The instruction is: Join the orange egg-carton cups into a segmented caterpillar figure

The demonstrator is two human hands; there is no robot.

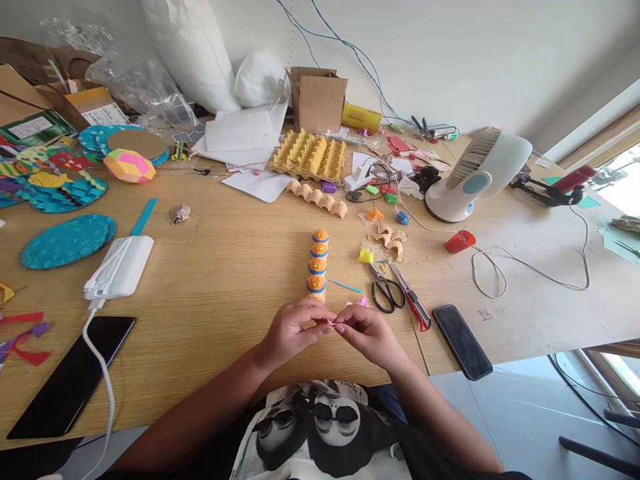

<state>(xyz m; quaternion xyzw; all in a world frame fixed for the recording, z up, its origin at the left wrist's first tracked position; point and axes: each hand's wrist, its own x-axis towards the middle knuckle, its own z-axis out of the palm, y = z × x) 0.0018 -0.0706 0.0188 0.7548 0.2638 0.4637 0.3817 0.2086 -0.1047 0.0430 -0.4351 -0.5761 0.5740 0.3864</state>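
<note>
Fingertips of my left hand (299, 325) and my right hand (366, 335) meet near the front edge of the table, pinching a small piece of pink clay (331, 323) between them. Just beyond them stands a row of orange domes with blue rims (317, 266), small marks on their tops; my left hand partly hides the nearest one. A larger lump of pink clay (363, 302) lies past my right hand, partly covered by it. A thin blue modelling tool (345, 286) rests to the right of the row.
Right of my hands lie black scissors (386, 291), a red utility knife (412, 298) and a phone (463, 341). Farther back are yellow clay (365, 256), cut carton pieces (391, 240), a yellow egg tray (310, 156) and a white fan (475, 175). A power bank (120, 268) and a tablet (73, 377) lie left.
</note>
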